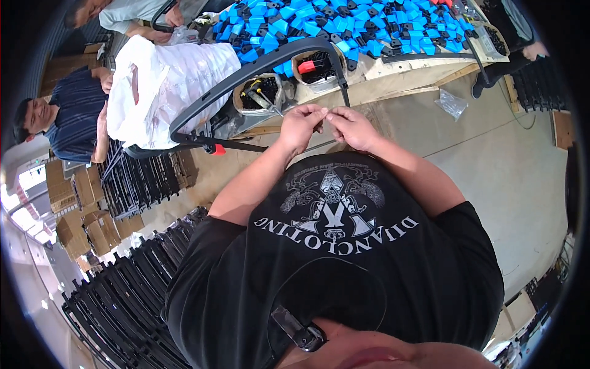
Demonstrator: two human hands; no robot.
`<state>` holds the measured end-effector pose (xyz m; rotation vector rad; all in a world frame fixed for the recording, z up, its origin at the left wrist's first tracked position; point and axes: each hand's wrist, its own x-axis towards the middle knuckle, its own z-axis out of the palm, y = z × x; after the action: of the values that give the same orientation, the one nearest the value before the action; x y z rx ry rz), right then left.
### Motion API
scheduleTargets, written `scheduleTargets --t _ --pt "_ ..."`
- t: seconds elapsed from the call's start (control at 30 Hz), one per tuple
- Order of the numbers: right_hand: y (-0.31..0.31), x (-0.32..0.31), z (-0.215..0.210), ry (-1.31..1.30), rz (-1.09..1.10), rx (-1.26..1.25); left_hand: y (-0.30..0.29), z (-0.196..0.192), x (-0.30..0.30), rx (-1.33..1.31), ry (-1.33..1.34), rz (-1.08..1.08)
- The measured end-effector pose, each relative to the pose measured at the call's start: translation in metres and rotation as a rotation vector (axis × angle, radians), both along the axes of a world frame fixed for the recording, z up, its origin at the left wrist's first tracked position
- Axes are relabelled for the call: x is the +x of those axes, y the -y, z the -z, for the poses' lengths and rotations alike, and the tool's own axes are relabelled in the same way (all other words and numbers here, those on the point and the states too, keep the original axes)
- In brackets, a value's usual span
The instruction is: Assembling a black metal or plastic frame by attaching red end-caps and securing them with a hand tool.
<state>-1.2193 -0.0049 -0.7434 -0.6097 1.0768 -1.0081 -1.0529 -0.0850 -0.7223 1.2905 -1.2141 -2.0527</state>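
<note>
My left hand [299,128] and my right hand [354,128] meet in front of my chest. The fingertips of both are pinched together and touching. Whatever lies between them, if anything, is too small to make out. Just beyond the hands a black bent-tube frame [270,60] leans at the workbench's near edge. Under its arch stands a box of small dark parts [257,111] with yellow-and-black-handled screwdrivers [253,92] on top. Beside it, a second box [322,85] holds dark small parts and a red-handled tool [307,66].
Blue and black plastic pieces [344,27] heap over the workbench [381,77]. A large white bag [178,80] bulges at the left, near two people. Stacked black frames [129,289] fill the lower left. A clear plastic bag [453,103] lies on the floor at right.
</note>
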Motion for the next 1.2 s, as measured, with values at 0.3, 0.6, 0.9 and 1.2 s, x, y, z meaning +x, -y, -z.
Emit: scheduleTargets --t 0.3,0.6,0.9,1.2 --pt "-0.03 -0.039 0.014 0.036 0.337 0.191 0.154 0.089 -0.042 -1.223 0.852 0.423" --pt "-0.074 -0.078 0.036 0.037 0.533 0.409 0.141 0.038 -0.047 -0.566 0.542 0.239" --pt "-0.014 -0.084 0.034 -0.019 0.447 0.286 0.009 0.066 -0.063 0.12 0.06 -0.019" --pt "0.042 -0.088 0.032 -0.177 0.268 0.237 0.006 0.071 -0.084 0.184 0.123 0.088"
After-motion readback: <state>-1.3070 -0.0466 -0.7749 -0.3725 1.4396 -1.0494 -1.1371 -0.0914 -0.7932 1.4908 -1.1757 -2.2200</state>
